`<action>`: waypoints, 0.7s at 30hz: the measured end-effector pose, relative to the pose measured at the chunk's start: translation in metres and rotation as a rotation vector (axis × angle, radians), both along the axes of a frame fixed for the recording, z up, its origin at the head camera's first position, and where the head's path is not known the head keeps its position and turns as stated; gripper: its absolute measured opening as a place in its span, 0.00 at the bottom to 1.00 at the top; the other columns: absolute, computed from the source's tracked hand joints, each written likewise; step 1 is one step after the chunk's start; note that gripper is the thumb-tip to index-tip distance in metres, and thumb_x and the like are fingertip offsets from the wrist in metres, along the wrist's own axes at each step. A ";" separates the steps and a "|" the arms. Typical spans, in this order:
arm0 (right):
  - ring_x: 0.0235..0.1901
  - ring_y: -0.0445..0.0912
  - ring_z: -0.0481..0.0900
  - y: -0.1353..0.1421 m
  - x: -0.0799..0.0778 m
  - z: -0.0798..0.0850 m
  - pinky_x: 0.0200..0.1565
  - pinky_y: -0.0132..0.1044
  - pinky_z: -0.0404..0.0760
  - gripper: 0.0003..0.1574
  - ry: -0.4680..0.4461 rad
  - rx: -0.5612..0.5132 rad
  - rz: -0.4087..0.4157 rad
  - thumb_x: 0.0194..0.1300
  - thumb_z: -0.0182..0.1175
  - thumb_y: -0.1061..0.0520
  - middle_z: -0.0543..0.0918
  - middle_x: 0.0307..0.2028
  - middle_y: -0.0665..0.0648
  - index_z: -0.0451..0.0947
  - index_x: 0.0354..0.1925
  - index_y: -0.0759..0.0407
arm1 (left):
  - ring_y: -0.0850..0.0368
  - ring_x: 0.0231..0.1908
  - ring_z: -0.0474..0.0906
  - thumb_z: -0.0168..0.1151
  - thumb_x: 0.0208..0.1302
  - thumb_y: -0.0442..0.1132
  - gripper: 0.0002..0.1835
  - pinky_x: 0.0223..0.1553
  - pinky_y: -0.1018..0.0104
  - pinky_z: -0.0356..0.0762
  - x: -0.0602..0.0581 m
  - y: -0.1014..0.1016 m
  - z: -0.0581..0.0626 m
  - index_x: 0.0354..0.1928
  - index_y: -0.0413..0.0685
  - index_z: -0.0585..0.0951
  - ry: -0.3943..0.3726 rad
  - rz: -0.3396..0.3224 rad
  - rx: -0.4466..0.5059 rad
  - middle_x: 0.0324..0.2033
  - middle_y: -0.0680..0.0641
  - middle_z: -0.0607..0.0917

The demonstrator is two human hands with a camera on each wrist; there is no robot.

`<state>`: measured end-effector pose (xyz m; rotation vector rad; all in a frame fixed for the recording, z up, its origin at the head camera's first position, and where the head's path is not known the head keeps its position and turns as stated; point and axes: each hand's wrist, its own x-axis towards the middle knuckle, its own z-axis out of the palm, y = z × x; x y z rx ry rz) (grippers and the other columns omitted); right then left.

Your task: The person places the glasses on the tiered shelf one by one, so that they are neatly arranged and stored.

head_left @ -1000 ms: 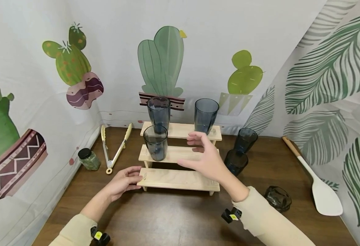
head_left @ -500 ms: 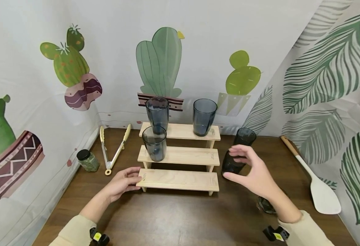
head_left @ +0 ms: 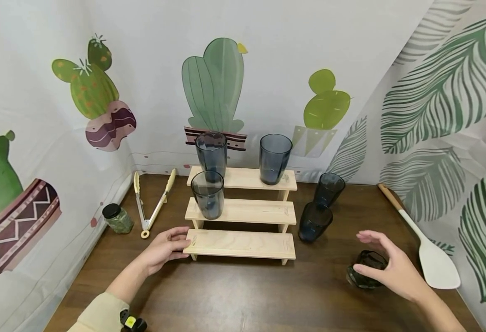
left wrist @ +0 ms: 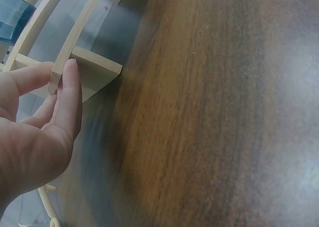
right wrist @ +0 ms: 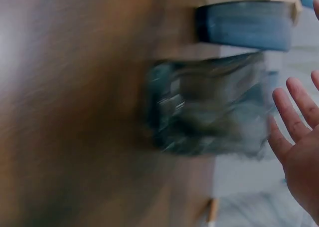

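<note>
A three-tier wooden rack (head_left: 239,244) stands mid-table. My left hand (head_left: 164,251) pinches the left end of its lowest board; the left wrist view shows the thumb above and fingers below the board (left wrist: 79,32). Two blue-grey glasses, a left glass (head_left: 211,154) and a right glass (head_left: 275,159), stand on the top tier, and another glass (head_left: 208,198) on the middle tier. My right hand (head_left: 396,267), fingers spread and curved, is beside a dark rippled glass (head_left: 369,259) on the table. In the blurred right wrist view, fingertips (right wrist: 281,97) are near that glass's rim; contact is unclear.
Two more dark glasses, a front one (head_left: 314,223) and a rear one (head_left: 330,188), stand right of the rack. A white spatula (head_left: 435,263) lies at the far right. Tongs (head_left: 153,210) and a black-lidded jar (head_left: 118,219) are at the left.
My right hand has moved from over the rack, past the two dark glasses, rightward and nearer to the front glass at right. My left hand stays on the lowest board.
</note>
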<state>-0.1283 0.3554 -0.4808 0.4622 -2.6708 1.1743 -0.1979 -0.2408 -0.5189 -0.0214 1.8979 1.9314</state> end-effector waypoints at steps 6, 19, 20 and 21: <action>0.61 0.28 0.68 0.013 0.012 -0.022 0.56 0.16 0.60 0.48 -0.074 0.026 -0.051 0.56 0.81 0.55 0.78 0.61 0.51 0.70 0.70 0.44 | 0.52 0.47 0.83 0.63 0.73 0.34 0.38 0.48 0.58 0.86 0.001 -0.001 -0.001 0.76 0.28 0.56 -0.001 0.004 0.005 0.61 0.32 0.75; 0.51 0.28 0.74 0.028 0.017 -0.046 0.44 0.23 0.73 0.55 -0.181 0.124 -0.172 0.52 0.83 0.43 0.78 0.58 0.52 0.68 0.73 0.47 | 0.52 0.47 0.83 0.63 0.73 0.33 0.37 0.48 0.59 0.86 0.001 -0.001 -0.001 0.76 0.28 0.56 -0.002 -0.001 0.009 0.59 0.33 0.75; 0.51 0.27 0.73 0.028 0.017 -0.047 0.44 0.24 0.73 0.55 -0.184 0.123 -0.177 0.52 0.83 0.42 0.78 0.59 0.52 0.68 0.73 0.47 | 0.52 0.47 0.83 0.63 0.73 0.33 0.37 0.48 0.59 0.86 0.001 -0.001 -0.001 0.76 0.27 0.56 -0.002 -0.001 0.008 0.59 0.33 0.75; 0.51 0.27 0.72 0.029 0.017 -0.048 0.44 0.24 0.74 0.56 -0.187 0.123 -0.175 0.52 0.83 0.42 0.78 0.59 0.54 0.67 0.73 0.48 | 0.52 0.47 0.83 0.62 0.73 0.33 0.37 0.48 0.59 0.86 0.001 -0.001 -0.001 0.76 0.27 0.56 -0.001 -0.001 0.008 0.59 0.33 0.75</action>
